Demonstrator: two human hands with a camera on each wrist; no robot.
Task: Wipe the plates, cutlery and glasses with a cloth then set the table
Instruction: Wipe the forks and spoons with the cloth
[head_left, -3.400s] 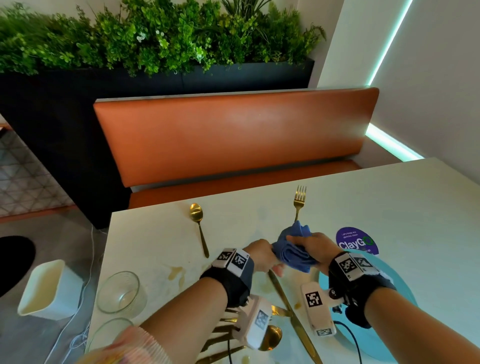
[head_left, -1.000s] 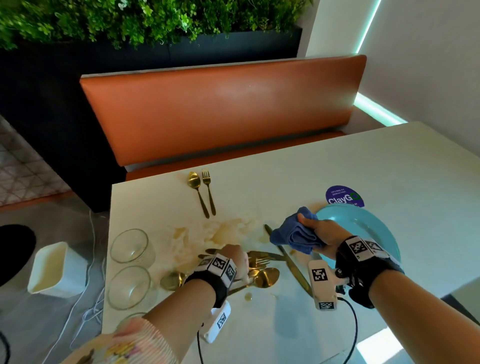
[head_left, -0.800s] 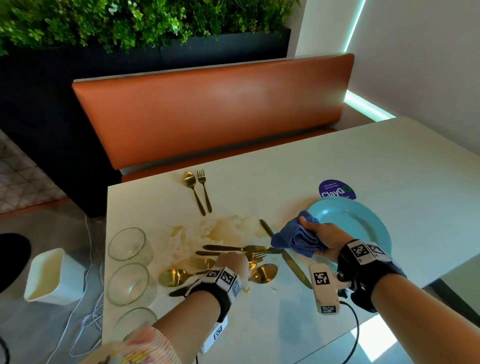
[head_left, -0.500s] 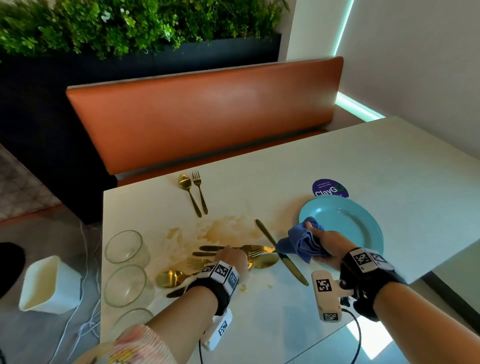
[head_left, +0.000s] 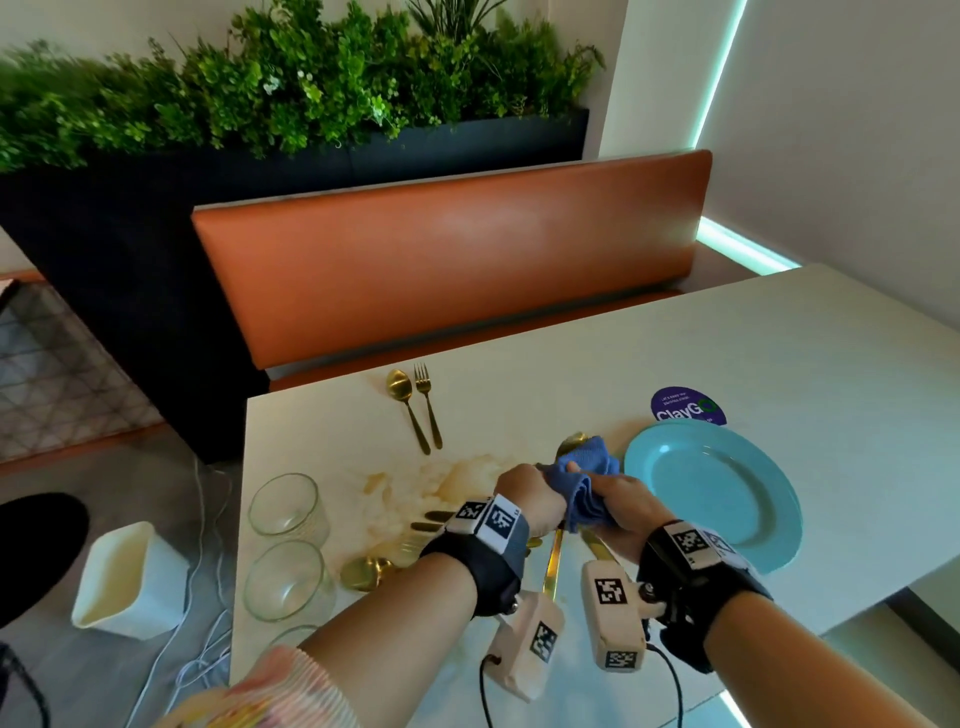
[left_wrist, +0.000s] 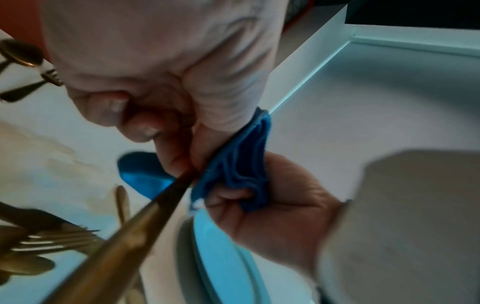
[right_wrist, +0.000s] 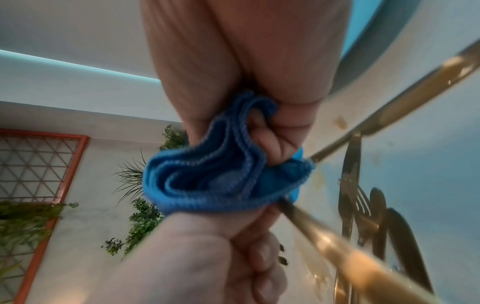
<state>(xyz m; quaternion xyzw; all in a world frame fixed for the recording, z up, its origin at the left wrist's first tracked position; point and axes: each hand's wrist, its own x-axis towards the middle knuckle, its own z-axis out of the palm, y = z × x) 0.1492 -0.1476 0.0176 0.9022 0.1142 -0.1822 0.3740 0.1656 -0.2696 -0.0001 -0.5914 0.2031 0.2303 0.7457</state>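
Note:
My left hand grips the handle of a gold spoon and holds it above the table. My right hand holds a bunched blue cloth round the spoon's neck; the bowl sticks out beyond it. The left wrist view shows my left hand's fingers round the gold handle beside the cloth. A teal plate lies just right of my hands. More gold cutlery lies under my left arm. A spoon and fork lie at the far edge.
Empty glasses stand along the table's left edge. Brown stains mark the top. A purple sticker lies behind the plate. An orange bench faces me. A white bin and cables are on the floor.
My left hand took a spoon out of the cutlery pile and raised it. My right hand brought the cloth left from the plate's edge and closed it round the spoon.

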